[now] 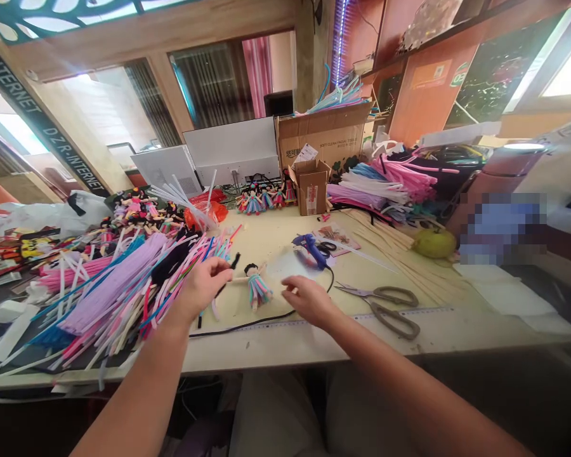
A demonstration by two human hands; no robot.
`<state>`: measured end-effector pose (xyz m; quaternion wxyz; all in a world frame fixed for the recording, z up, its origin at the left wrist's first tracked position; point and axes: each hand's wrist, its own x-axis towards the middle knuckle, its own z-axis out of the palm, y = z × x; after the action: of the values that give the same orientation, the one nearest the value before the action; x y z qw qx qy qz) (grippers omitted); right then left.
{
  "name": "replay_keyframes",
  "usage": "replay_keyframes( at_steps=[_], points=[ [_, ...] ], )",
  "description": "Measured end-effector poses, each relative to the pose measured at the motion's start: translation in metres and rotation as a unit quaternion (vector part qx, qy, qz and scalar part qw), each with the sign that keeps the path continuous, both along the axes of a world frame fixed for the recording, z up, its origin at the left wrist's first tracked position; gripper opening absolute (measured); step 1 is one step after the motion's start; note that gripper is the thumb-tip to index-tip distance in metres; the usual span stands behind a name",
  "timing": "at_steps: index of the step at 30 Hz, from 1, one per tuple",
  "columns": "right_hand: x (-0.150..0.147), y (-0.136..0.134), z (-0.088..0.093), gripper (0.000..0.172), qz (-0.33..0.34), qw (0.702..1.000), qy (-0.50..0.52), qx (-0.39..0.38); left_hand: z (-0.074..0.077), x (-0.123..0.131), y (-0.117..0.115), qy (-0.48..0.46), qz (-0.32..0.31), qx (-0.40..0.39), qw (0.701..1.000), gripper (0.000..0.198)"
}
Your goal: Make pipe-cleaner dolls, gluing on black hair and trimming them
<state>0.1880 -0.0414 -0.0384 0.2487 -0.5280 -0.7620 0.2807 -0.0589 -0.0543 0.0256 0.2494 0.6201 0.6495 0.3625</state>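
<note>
Head view. Pipe-cleaner doll (257,287) lies on the table (276,238) between both hands. Left hand (203,287) pinches its outstretched arm tip; right hand (308,299) hovers, fingers loosely spread. Probably light, soft and easily bent; the torso offers the firmest hold.

1 pixelated patch (502,227) rt side unreadable; left hand (204,287) fingertips hide what they pinch.

Cream table (266,244) with pipe cleaners (109,285), small doll (257,285), glue gun (311,247), scissors (390,308), green fruit (434,243)
</note>
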Motion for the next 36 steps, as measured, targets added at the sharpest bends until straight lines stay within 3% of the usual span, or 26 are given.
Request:
replay_keyframes(
  at_steps=[3,7,11,17,19,22,24,27,32,36],
  points=[
    [0.069,-0.022,-0.001,0.027,-0.031,0.999,-0.032,0.03,-0.012,0.034,0.004,-0.13,-0.068,-0.033,0.989,0.025],
    [0.158,-0.037,-0.018,0.033,-0.077,0.972,-0.156,0.16,-0.028,0.069,0.016,-0.254,-0.112,-0.111,0.954,0.027],
    [0.196,-0.034,-0.031,0.042,-0.067,0.956,-0.241,0.155,-0.033,0.093,0.027,-0.315,-0.112,-0.147,0.931,0.041],
    [0.191,-0.03,-0.014,0.044,-0.069,0.953,-0.284,0.078,-0.038,0.096,0.025,-0.372,-0.116,-0.18,0.903,0.044],
    [0.189,-0.032,-0.006,0.047,-0.086,0.973,-0.214,0.032,-0.04,0.093,0.021,-0.382,-0.106,-0.191,0.898,0.041],
    [0.185,-0.037,0.005,0.051,-0.086,0.99,-0.001,-0.113,-0.042,0.097,0.014,-0.395,-0.101,-0.205,0.89,0.036],
    [0.177,-0.04,0.011,0.058,-0.075,0.972,0.121,-0.188,-0.043,0.106,0.011,-0.407,-0.104,-0.22,0.88,0.032],
    [0.163,-0.041,0.012,0.066,-0.067,0.944,0.2,-0.254,-0.046,0.123,0.008,-0.423,-0.119,-0.235,0.867,0.025],
    [0.15,-0.035,0.004,0.075,-0.024,0.892,0.252,-0.375,-0.051,0.136,0.01,-0.431,-0.126,-0.229,0.864,0.023],
    [0.145,-0.028,0.009,0.068,0.003,0.896,0.241,-0.374,-0.051,0.133,0.013,-0.43,-0.116,-0.224,0.867,0.025]
  ],
)
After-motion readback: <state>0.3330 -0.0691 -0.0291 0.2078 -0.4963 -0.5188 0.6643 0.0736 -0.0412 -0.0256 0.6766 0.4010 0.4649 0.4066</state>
